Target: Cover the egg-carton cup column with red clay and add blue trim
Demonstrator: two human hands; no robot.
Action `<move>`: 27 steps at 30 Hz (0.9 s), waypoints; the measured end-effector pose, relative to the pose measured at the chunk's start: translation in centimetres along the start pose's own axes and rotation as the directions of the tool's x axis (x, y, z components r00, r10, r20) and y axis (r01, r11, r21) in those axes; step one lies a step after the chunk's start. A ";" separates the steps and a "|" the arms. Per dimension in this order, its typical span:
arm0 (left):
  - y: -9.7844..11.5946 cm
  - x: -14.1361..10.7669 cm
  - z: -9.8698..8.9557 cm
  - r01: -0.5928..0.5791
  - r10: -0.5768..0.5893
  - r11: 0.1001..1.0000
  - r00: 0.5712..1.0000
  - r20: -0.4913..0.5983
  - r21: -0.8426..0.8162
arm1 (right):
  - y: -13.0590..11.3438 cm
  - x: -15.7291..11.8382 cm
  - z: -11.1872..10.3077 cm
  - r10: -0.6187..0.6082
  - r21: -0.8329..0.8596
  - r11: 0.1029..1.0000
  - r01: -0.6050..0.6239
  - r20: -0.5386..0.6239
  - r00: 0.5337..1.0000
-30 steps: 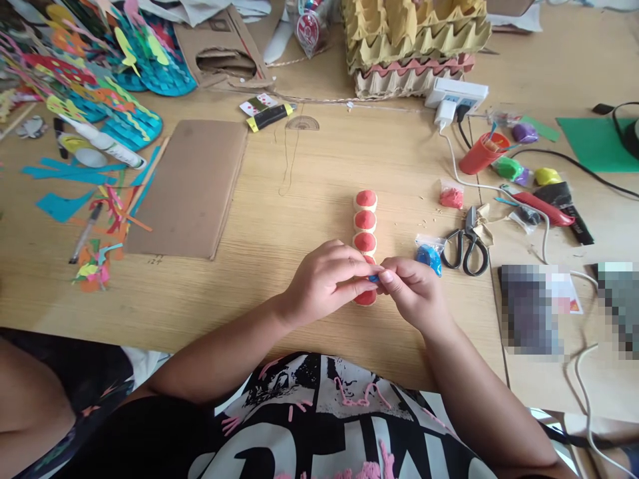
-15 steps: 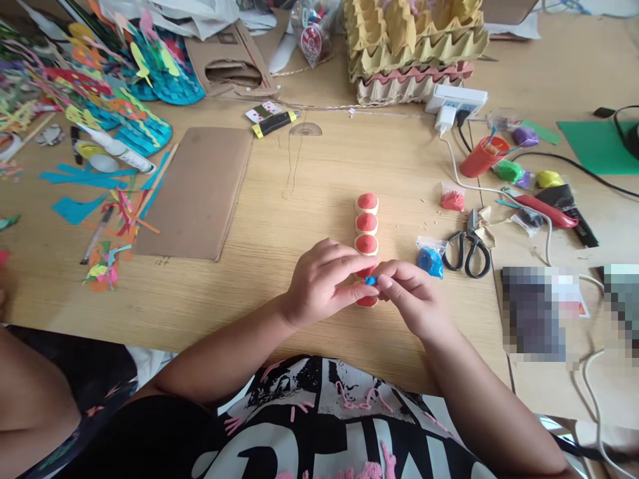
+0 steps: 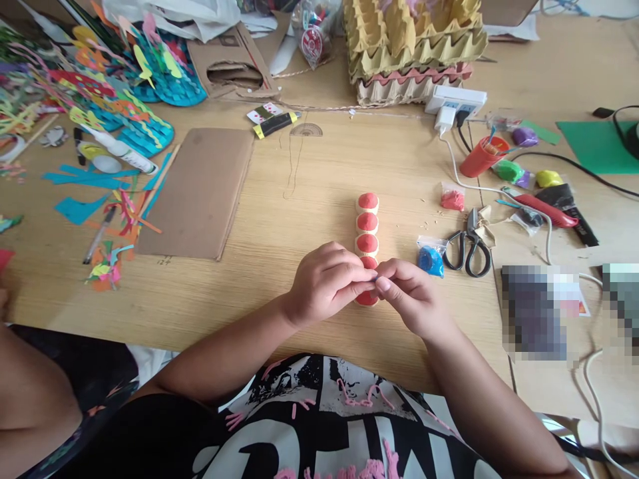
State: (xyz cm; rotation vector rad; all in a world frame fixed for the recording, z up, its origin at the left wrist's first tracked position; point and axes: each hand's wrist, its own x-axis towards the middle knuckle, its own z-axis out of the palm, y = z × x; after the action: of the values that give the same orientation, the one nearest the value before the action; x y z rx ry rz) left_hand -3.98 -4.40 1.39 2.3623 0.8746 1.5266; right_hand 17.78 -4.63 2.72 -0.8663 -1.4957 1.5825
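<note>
My left hand (image 3: 332, 283) and my right hand (image 3: 409, 293) meet at the fingertips over the near end of a row of red-topped, cream-edged cups (image 3: 367, 222). Between the two pinches sits a small bit of blue clay, almost wholly covered by the fingers now. Both hands are closed, thumb against fingers. A little to the right of my right hand lies a small clear bag of blue clay (image 3: 430, 259), with black-handled scissors (image 3: 469, 246) beside it.
A brown cardboard sheet (image 3: 194, 193) lies to the left, near paper strips (image 3: 82, 207). Egg trays (image 3: 414, 53) are stacked at the back. On the right are a power strip (image 3: 456, 100), a red cup (image 3: 483, 157) and a white cable. Another person's arm (image 3: 34, 392) shows at lower left.
The fingers of my left hand have come closer together, and the blue clay that showed between my hands is now nearly hidden. The row of cups stays put.
</note>
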 end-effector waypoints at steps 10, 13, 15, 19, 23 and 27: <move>0.2 0.0 -0.2 0.034 -0.034 0.999 0.999 0.037 0.011 | -0.4 -0.3 0.8 -0.015 -0.152 0.988 0.013 -0.011 1.000; 0.2 -0.2 -0.1 0.078 -0.079 0.995 0.997 0.025 0.056 | -0.2 -0.2 0.6 0.021 -0.084 0.996 -0.028 -0.079 0.997; 0.2 -0.3 0.0 0.101 -0.103 0.991 0.994 0.019 0.084 | 0.0 0.0 0.4 0.033 -0.027 0.999 -0.037 -0.125 0.992; 0.2 -0.2 0.0 0.069 -0.068 0.994 0.998 -0.013 0.088 | 0.0 0.2 0.2 0.045 0.019 0.999 -0.043 -0.147 0.988; 0.2 0.1 -0.3 0.056 -0.053 0.995 0.998 -0.039 0.083 | -0.5 0.1 0.3 0.007 -0.083 0.996 -0.019 -0.136 0.991; 0.2 0.1 -0.6 0.074 -0.073 0.991 0.997 -0.013 0.108 | -0.9 -0.1 0.4 -0.019 -0.128 0.992 0.003 -0.127 0.992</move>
State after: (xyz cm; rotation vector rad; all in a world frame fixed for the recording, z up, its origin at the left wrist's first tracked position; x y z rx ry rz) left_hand -4.39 -4.61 1.77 2.3698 1.0599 1.4986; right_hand 17.56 -4.84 3.65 -1.0111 -1.5192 1.4075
